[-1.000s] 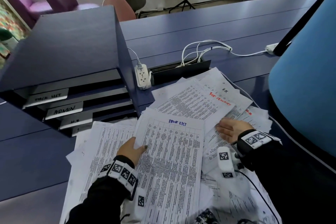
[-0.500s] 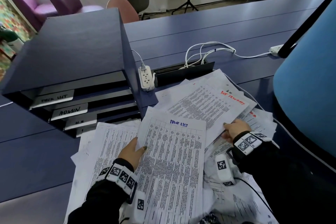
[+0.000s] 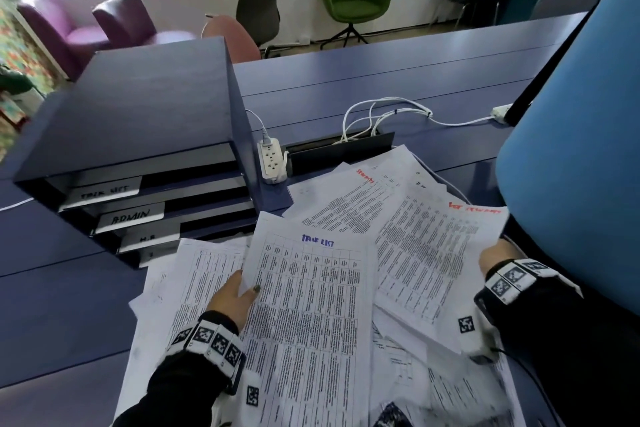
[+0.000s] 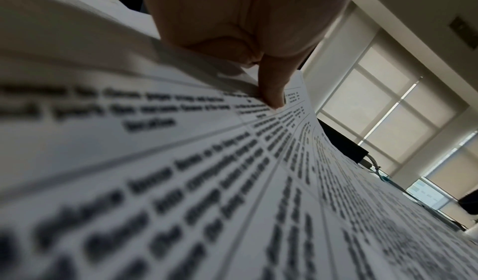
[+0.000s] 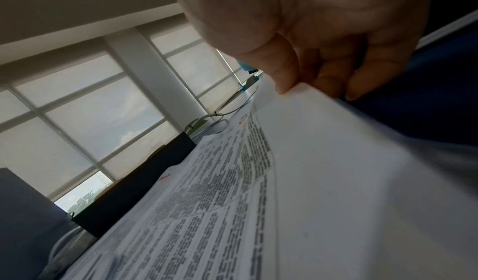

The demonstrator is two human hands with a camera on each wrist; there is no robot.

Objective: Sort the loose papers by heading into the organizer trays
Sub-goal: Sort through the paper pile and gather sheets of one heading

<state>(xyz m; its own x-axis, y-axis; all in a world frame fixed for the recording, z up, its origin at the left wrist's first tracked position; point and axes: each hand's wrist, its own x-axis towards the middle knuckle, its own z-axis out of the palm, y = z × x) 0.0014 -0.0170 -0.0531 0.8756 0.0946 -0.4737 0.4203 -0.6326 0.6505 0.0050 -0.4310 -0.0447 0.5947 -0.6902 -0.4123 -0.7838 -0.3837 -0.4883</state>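
The left hand (image 3: 230,300) is pinching the left edge of the sheet headed TASK LIST (image 3: 311,315), its thumb lying on top and its fingers (image 4: 271,88) curling under the paper, at the near middle of the counter (image 3: 346,87). The right hand (image 3: 495,258) is gripping the right edge of a red-headed sheet (image 3: 433,246), thumb above and fingers (image 5: 362,79) curled beneath, lifting it off the loose papers (image 3: 194,288). The organizer (image 3: 138,121) is standing to the far left, its trays labelled.

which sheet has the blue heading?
The sheet the left hand pinches: "TASK LIST" in blue at its top. The sheets to its right carry red headings.
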